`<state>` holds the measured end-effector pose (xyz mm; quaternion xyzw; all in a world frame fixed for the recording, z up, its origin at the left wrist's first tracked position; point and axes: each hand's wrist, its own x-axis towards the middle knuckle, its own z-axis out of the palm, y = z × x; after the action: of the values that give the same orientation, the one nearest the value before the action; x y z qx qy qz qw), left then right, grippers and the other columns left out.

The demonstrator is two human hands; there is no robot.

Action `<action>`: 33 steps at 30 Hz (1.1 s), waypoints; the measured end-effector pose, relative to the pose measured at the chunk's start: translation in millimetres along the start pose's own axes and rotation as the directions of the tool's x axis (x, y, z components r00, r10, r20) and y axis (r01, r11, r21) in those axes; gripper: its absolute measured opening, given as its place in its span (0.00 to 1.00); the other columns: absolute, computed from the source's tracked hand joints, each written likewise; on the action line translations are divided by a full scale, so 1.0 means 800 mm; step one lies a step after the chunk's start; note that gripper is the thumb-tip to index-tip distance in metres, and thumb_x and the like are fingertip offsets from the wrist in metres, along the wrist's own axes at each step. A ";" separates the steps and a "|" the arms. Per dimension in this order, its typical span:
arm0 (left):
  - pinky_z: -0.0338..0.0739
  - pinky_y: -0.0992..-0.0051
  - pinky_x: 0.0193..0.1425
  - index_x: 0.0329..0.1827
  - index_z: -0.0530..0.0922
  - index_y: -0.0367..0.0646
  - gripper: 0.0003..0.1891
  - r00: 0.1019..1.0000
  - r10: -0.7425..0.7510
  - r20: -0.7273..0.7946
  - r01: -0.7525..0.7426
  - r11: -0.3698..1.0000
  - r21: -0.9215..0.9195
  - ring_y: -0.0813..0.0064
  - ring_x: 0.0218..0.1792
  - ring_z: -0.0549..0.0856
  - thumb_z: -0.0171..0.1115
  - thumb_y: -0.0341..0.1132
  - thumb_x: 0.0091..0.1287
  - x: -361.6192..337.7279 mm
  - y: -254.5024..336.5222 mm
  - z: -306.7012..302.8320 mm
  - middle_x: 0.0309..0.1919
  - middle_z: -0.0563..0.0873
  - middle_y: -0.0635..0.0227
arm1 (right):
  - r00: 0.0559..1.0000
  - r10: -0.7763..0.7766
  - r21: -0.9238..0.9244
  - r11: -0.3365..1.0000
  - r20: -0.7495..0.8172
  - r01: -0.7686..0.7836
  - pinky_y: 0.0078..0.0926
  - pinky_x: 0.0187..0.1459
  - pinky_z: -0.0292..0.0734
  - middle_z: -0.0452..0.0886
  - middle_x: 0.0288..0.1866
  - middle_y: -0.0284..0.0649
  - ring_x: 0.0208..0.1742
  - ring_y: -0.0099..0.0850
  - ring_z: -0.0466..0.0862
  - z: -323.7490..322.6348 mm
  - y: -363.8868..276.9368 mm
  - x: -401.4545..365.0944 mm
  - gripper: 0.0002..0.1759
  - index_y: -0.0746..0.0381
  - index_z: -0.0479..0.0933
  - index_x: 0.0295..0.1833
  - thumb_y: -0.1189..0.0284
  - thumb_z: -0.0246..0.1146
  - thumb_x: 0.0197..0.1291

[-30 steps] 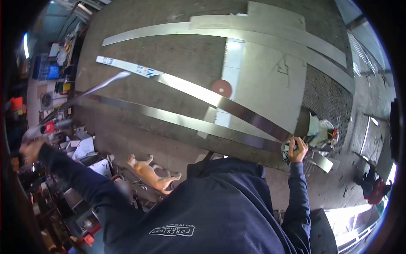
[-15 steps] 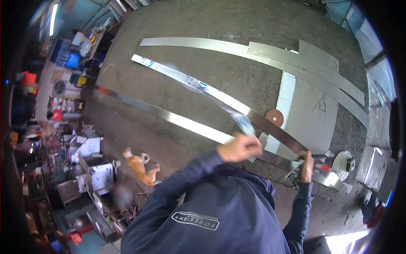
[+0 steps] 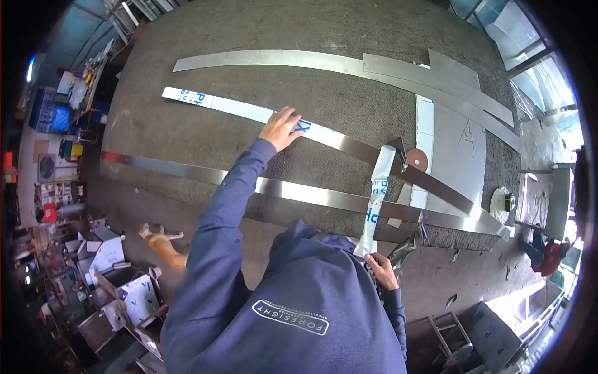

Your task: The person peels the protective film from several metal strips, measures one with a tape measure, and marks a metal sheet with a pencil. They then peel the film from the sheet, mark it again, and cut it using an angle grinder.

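Note:
My left hand [image 3: 280,129] is on the middle metal strip [image 3: 358,148], fingers curled over it beside blue lettering on its white film [image 3: 233,108]. My right hand [image 3: 381,272], close to my body, pinches the lower end of a loose length of white, blue-printed film [image 3: 375,199]. That film hangs across the lower bare metal strip [image 3: 311,194], and its upper end lies by the middle strip. Crumpled dark film [image 3: 405,246] is beside my right hand. A brown disc [image 3: 417,160] sits right of the loose film.
Long metal sheets [image 3: 268,58] lie along the far side of the worktop. A grey sheet [image 3: 458,149] and a round roll [image 3: 500,204] are at the right. An orange and white animal [image 3: 163,248] lies on the floor at left, near cluttered shelves. A ladder-like frame [image 3: 450,336] stands lower right.
My left hand has moved up and left onto the middle strip. My right hand has left the strip's right end and come down towards my body, now with the loose film.

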<state>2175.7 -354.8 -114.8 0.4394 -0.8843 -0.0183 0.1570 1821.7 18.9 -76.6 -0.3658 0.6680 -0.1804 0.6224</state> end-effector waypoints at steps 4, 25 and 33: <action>0.72 0.58 0.64 0.58 0.77 0.43 0.26 0.999 -0.002 0.032 0.004 0.999 -0.046 0.55 0.60 0.76 0.65 0.51 0.64 -0.023 0.000 -0.014 0.60 0.75 0.58 | 0.887 -0.408 -0.283 0.896 -0.215 0.343 0.27 0.45 0.76 0.84 0.39 0.45 0.41 0.28 0.82 0.031 0.037 0.008 0.16 0.71 0.80 0.40 0.66 0.68 0.59; 0.78 0.66 0.49 0.48 0.83 0.41 0.21 0.994 -0.110 0.011 0.108 0.935 -0.337 0.63 0.44 0.81 0.70 0.47 0.58 -0.072 0.142 0.017 0.40 0.81 0.65 | 0.965 -0.256 -0.290 0.929 -0.058 0.229 0.26 0.38 0.76 0.83 0.30 0.40 0.31 0.25 0.81 0.019 -0.053 0.033 0.21 0.63 0.81 0.52 0.66 0.72 0.54; 0.78 0.65 0.41 0.32 0.78 0.42 0.08 0.979 -0.177 -0.103 0.133 0.931 -0.339 0.64 0.37 0.81 0.65 0.36 0.63 -0.073 0.135 0.023 0.34 0.80 0.66 | 0.829 -0.450 -0.390 0.866 -0.333 0.313 0.28 0.33 0.75 0.76 0.27 0.39 0.27 0.29 0.78 0.047 -0.078 0.048 0.26 0.59 0.78 0.58 0.71 0.73 0.50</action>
<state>2120.0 -245.0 -129.2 0.4756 -0.8189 -0.1496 0.2844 1876.0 -42.0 -66.5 -0.5425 0.7161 -0.2653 0.3500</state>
